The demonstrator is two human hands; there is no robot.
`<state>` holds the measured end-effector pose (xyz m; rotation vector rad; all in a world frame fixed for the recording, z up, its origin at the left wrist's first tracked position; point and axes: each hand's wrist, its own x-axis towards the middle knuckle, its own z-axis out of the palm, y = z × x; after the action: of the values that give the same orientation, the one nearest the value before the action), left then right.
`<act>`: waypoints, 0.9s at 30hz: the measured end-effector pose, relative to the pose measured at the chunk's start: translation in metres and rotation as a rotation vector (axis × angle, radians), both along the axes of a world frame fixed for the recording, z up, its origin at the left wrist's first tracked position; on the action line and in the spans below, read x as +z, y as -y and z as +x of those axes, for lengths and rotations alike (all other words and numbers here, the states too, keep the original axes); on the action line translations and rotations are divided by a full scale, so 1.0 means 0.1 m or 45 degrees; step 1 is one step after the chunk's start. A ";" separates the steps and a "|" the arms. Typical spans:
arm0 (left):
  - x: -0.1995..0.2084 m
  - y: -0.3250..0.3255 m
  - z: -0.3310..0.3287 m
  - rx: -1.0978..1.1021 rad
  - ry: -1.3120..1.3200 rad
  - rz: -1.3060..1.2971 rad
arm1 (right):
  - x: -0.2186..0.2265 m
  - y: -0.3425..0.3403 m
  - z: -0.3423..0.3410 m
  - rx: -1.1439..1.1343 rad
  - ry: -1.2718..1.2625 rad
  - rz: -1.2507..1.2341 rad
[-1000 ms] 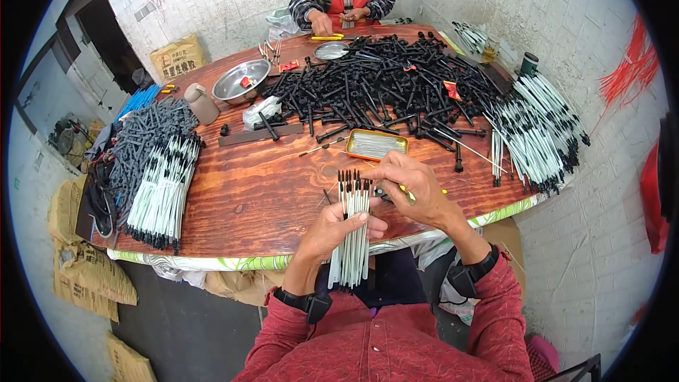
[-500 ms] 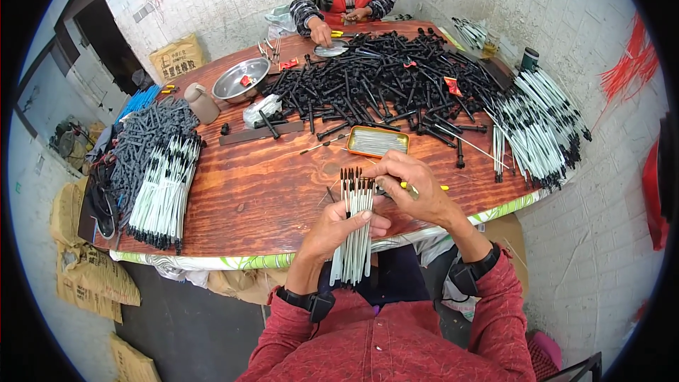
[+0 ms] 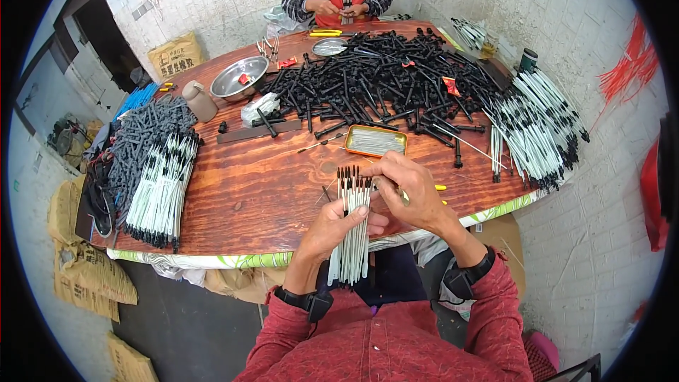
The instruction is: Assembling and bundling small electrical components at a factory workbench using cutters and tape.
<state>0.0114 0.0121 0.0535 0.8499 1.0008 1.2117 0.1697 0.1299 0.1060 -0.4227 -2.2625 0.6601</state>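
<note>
Bundle of slim white rods with black tips (image 3: 349, 258) was grasped in left hand (image 3: 329, 230), over near edge of brown wooden table (image 3: 240, 194). Curled right hand (image 3: 411, 192) was held at black tips; whether anything was pinched could not be told. Shallow rectangular yellow-rimmed tin (image 3: 376, 155) was set beyond, near heaped black plastic tubes (image 3: 375, 78).

A polished wooden table (image 3: 240, 205) carried a broad heap of black parts (image 3: 382, 74), a steel bowl (image 3: 230, 85), a yellow-rimmed tray (image 3: 375, 155), a beige jug (image 3: 200, 103), gray pieces (image 3: 145, 138) piled at left, and black-tipped white rods (image 3: 157, 194) toward both ends.
</note>
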 end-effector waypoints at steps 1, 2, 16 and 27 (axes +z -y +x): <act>0.00 0.01 0.00 0.001 0.000 -0.001 | 0.00 0.00 0.00 0.038 -0.007 -0.060; 0.00 0.01 0.00 0.012 0.003 0.003 | -0.01 -0.01 0.00 0.077 -0.014 -0.120; -0.03 0.00 0.00 -0.033 -0.002 0.016 | -0.04 -0.04 -0.02 0.207 -0.084 -0.285; 0.00 0.00 0.00 -0.052 -0.004 0.001 | 0.01 -0.08 0.00 0.243 0.017 -0.239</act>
<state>0.0109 0.0122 0.0533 0.8693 0.9812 1.1762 0.1701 0.1381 0.1074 -0.3035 -2.2803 0.9756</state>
